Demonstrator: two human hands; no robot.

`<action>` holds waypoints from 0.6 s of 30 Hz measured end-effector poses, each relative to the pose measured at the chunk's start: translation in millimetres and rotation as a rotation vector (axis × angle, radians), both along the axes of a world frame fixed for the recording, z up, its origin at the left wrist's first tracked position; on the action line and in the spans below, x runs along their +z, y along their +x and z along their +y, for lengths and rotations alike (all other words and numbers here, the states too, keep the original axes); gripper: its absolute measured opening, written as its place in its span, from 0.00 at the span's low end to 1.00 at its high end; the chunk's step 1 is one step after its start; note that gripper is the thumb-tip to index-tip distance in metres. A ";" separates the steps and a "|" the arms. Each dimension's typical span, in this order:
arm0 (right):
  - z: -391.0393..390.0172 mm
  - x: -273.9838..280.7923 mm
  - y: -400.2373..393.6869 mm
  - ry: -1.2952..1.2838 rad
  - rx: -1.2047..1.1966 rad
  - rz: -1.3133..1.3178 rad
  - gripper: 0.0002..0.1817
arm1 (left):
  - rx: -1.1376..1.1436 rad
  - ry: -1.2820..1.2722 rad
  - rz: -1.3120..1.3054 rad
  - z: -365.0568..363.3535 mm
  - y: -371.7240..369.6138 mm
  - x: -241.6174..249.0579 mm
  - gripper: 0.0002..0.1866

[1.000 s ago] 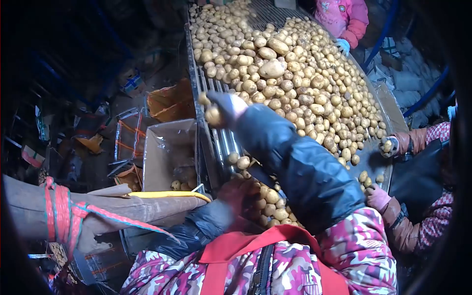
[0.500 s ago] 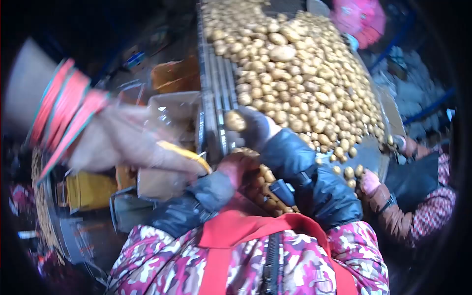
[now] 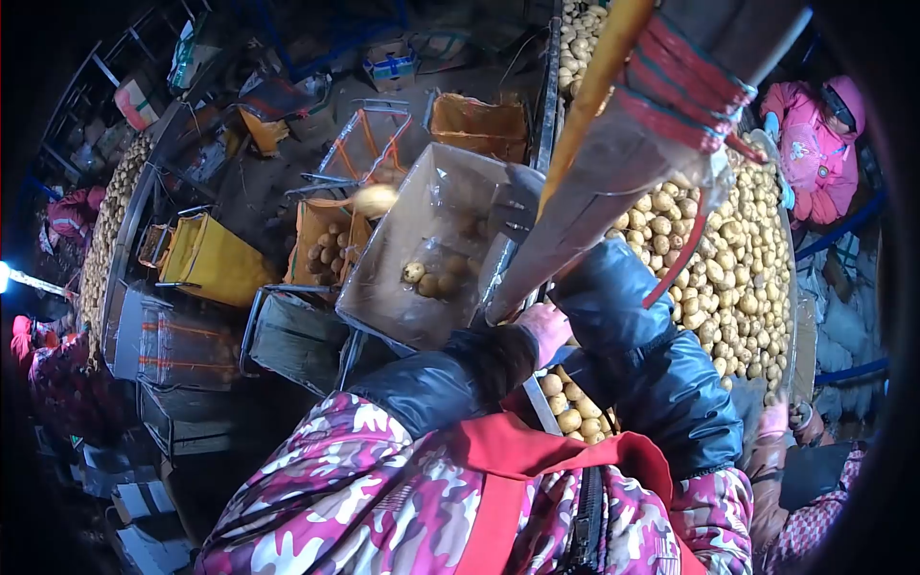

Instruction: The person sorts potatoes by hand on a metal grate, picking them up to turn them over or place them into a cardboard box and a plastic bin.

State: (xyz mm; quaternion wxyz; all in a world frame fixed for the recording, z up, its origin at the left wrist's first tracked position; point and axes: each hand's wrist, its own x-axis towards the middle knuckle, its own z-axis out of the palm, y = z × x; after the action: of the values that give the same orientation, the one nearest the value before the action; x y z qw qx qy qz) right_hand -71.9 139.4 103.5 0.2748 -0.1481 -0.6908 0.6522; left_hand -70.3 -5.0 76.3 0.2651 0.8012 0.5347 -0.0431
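Observation:
My left hand (image 3: 546, 332), in a pink glove, is beside the lower end of a slanted post (image 3: 599, 177); its fingers are too hidden to read. My right sleeve (image 3: 618, 297) reaches up behind that post, which covers my right hand. A blurred potato (image 3: 375, 200) is in the air over the left rim of a large pale box (image 3: 383, 311). Several potatoes (image 3: 428, 282) lie inside the box. Close below my left hand are more potatoes (image 3: 569, 420) in a narrow compartment. A broad heap of potatoes (image 3: 733, 278) spreads to the right of the post.
Left of the pale box stand an orange-brown bin (image 3: 313, 225) with potatoes, a yellow bin (image 3: 213, 259) and a dark green bin (image 3: 299, 335). A person in pink (image 3: 815, 149) is at the upper right. Another person's hand (image 3: 774, 418) is at the heap's lower right.
The view has swung left, showing more bins. My right hand, earlier beside a potato over the rails, is now hidden by the post. A blurred potato now appears above the box.

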 end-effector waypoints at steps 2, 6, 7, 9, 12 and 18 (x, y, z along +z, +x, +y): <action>-23.9 37.1 20.9 -0.321 -0.149 -0.131 0.21 | 0.013 0.128 -0.020 -2.0 3.7 -18.8 0.12; -41.2 35.2 94.7 -0.785 -0.330 -0.132 0.18 | 0.240 0.550 -0.349 -2.9 16.7 -52.4 0.16; -45.6 32.3 117.5 -0.718 -0.400 -0.146 0.20 | 0.235 0.214 -0.300 14.9 20.7 -40.9 0.17; -51.7 10.0 176.9 -0.497 -0.567 -0.148 0.23 | 0.175 0.179 -0.297 23.3 17.5 -62.2 0.17; -98.9 -37.4 271.8 0.438 -0.931 -0.729 0.24 | 0.216 0.518 -0.558 0.8 8.3 -56.8 0.20; -220.4 -86.0 352.4 0.535 -0.854 -1.440 0.37 | 0.499 0.279 -0.861 11.3 14.3 -71.1 0.23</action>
State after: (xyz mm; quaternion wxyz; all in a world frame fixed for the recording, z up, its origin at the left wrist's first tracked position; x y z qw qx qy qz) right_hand 280.4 -81.0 17.5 0.0184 -0.7000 -0.7115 0.0581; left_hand -56.0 6.2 5.2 0.3540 0.6223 0.5525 0.4267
